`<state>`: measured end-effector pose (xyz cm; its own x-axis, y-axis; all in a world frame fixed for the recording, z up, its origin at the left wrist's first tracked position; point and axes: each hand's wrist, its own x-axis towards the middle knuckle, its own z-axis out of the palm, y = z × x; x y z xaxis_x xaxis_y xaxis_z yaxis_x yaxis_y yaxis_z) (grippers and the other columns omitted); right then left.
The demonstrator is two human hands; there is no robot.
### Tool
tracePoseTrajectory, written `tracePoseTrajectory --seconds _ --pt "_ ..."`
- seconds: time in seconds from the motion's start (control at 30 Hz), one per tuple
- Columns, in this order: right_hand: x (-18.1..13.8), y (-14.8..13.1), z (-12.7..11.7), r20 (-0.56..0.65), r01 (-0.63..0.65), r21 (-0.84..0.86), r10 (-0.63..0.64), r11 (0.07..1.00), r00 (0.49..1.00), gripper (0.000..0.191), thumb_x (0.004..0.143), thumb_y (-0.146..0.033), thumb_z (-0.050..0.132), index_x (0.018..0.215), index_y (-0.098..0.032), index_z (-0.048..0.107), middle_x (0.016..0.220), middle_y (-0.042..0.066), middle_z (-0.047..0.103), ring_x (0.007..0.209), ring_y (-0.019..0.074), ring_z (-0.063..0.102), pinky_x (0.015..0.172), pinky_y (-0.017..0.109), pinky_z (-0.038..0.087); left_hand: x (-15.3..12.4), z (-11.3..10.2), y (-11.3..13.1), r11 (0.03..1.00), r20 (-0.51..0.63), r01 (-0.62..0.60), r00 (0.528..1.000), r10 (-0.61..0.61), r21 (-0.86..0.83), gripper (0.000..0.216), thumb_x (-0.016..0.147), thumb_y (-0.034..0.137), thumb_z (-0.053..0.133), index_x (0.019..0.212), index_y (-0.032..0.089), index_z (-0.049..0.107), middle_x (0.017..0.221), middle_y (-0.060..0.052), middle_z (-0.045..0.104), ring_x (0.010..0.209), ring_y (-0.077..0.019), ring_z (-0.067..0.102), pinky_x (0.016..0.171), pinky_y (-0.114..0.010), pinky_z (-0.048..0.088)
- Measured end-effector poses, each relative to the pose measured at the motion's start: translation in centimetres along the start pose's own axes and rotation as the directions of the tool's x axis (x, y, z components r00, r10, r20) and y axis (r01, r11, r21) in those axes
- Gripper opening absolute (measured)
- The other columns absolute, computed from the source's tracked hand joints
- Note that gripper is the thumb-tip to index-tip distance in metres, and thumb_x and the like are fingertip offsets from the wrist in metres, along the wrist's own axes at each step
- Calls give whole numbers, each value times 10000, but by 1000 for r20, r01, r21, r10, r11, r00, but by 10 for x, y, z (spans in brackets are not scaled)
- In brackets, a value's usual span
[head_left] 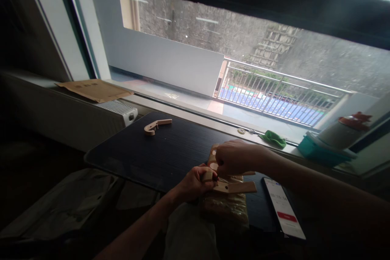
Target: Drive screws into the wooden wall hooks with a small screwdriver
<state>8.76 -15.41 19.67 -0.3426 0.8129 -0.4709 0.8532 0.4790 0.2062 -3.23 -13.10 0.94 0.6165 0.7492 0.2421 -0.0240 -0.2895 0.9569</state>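
My left hand (pixel 196 183) is closed around the curved end of a pale wooden hook-shaped piece (pixel 242 187), whose straight arm points right and has a dark hole near its bend. My right hand (pixel 233 157) is curled into a pinch just above it; whatever its fingertips hold is hidden. Beneath the wood lies a block wrapped in shiny clear film (pixel 227 207). More curved wood (pixel 212 164) shows behind my right hand. Farther left on the dark table (pixel 128 152), another wooden hook (pixel 150 128) lies with small pegs sticking out of it.
A phone (pixel 283 207) showing a timer lies right of the wrapped block. Along the window sill are a green cloth-like item (pixel 274 139), a teal box (pixel 319 150) and a pale container with an orange top (pixel 338 130). A brown envelope (pixel 97 90) rests by the radiator (pixel 117 109).
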Motion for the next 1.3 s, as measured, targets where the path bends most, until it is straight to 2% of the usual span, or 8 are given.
tracePoseTrajectory --seconds 0.13,0.3,0.5,0.63,0.8,0.93,1.17,1.3 --pt "-5 -4 -7 35 80 -9 -80 997 996 214 739 -261 602 915 -200 707 824 44 657 709 160 551 564 256 329 1 0 -4 1000 5 -20 1000 20 -4 118 708 201 679 810 141 671 897 -45 585 869 -163 556 786 -242 449" --pt "1 7 4 18 94 42 -95 995 995 174 760 -218 537 745 -135 689 673 29 603 571 108 469 509 247 294 1 1 -6 1000 -8 -22 1000 22 -3 142 706 223 683 815 133 672 904 -53 577 863 -167 556 776 -248 456" --pt "5 11 12 12 -6 68 5 998 1000 285 775 -358 529 818 -125 688 682 32 604 548 115 470 477 246 293 1 0 -2 1000 -5 11 1000 -11 21 140 703 236 683 805 141 679 869 -35 575 802 -145 547 726 -229 459" --pt "-2 5 2 3 65 55 -65 996 998 242 704 -325 633 911 -222 701 802 24 649 668 155 526 536 259 326 1 0 -2 1000 -15 -4 1000 4 16 147 698 242 690 803 141 678 878 -43 590 843 -163 554 748 -236 459" --pt "0 6 2 -21 125 68 -124 990 992 111 726 -194 599 738 -163 705 695 45 632 604 138 507 526 261 317 1 0 -2 1000 -13 1 1000 -1 25 147 697 240 690 800 137 679 869 -47 594 831 -160 559 746 -237 460" --pt "10 14 12 -8 122 148 -122 981 992 197 756 -274 561 694 -130 680 600 13 576 508 91 427 463 244 264 1 0 -2 999 -23 -17 1000 18 36 136 696 225 687 801 139 681 856 -40 590 840 -159 556 760 -236 459" --pt "2 7 5 -24 52 62 -51 997 998 292 733 -356 610 963 -192 688 803 37 651 657 145 546 527 251 317 1 -1 -2 999 -10 -17 1000 18 42 136 702 239 684 800 144 682 882 -38 602 848 -156 562 779 -234 456" --pt "-5 0 -2 -10 116 -16 -117 993 993 142 753 -199 592 835 -180 707 813 63 666 690 167 572 565 270 346 1 0 -3 999 -1 -38 999 39 25 144 714 247 679 814 144 680 889 -45 609 870 -165 568 795 -244 454"
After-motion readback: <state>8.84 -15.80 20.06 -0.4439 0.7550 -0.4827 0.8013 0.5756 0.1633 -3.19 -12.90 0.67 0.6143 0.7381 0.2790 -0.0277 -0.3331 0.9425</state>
